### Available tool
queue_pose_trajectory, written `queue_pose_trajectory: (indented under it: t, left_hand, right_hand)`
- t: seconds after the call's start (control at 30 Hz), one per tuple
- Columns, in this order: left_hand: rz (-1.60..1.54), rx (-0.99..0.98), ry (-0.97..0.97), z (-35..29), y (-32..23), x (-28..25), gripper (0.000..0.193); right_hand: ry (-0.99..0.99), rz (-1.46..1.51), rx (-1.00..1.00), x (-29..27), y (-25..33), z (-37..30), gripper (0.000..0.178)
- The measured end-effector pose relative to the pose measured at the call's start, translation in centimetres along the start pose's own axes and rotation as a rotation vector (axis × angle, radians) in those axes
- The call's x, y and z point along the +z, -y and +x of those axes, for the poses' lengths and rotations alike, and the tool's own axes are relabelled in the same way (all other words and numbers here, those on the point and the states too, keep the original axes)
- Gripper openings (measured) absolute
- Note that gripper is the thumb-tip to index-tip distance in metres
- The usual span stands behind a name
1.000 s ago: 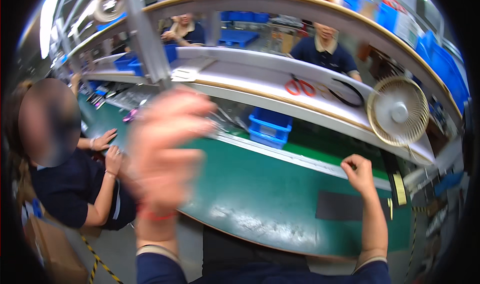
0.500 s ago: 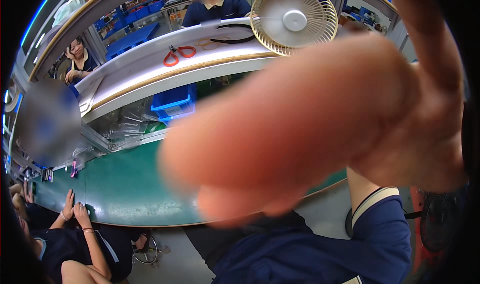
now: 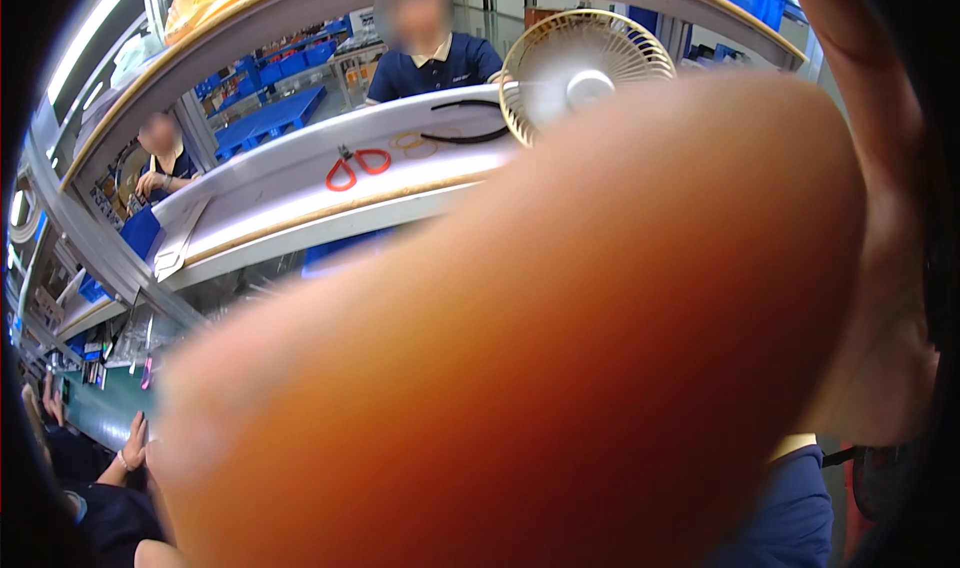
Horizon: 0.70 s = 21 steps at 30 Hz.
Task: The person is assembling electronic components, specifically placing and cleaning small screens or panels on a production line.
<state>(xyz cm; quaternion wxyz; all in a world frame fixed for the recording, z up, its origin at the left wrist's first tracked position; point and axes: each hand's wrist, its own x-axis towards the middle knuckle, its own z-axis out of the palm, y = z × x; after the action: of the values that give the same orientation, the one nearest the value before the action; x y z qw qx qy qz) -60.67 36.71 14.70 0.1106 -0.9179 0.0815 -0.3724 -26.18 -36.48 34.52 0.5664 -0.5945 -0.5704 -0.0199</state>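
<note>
My right hand [image 3: 560,328] fills the middle and right of the head view, very close to the camera. Its nearest finger is a large orange-lit blur stretching leftward. Another digit [image 3: 865,68] rises along the upper right edge. The blur hides how the fingers are bent, and nothing can be made out in them. Behind this hand, most of the green work table [image 3: 95,403] is covered from sight. My left hand does not appear.
A white shelf [image 3: 270,213] crosses ahead, bearing red-handled snips [image 3: 358,168], tan bands [image 3: 410,145] and a black cord [image 3: 465,138]. A fan [image 3: 590,78] stands right of them. One person [image 3: 430,73] sits beyond; another [image 3: 160,158] is left. A co-worker's hand [image 3: 133,443] rests lower left.
My right hand has come closer to the camera and now covers more of the table and the blue bin. The shelf and fan sit lower in view.
</note>
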Motion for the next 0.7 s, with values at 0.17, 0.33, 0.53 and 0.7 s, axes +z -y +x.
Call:
queue_pose_trajectory:
  t: [0.17, 0.33, 0.53, 0.7]
  left_hand:
    - [0.135, -0.035, 0.143, -5.6, 1.2, -0.9, 0.015]
    - [0.257, -0.035, 0.259, -8.7, 2.6, 0.2, 0.013]
    - [0.412, -0.057, 0.312, -11.7, 3.9, 4.8, 0.009]
    - [0.382, -0.144, 0.502, -14.8, 5.5, 1.6, 0.011]
  right_hand:
    - [-0.024, -0.031, 0.093, 0.6, -0.2, -1.3, 0.076]
    - [-0.059, -0.095, 0.186, 1.2, 0.7, -2.8, 0.070]
    - [-0.055, -0.221, 0.224, 1.6, 1.1, -2.9, 0.062]
    - [-0.031, -0.229, 0.221, 2.5, -1.4, -2.3, 0.056]
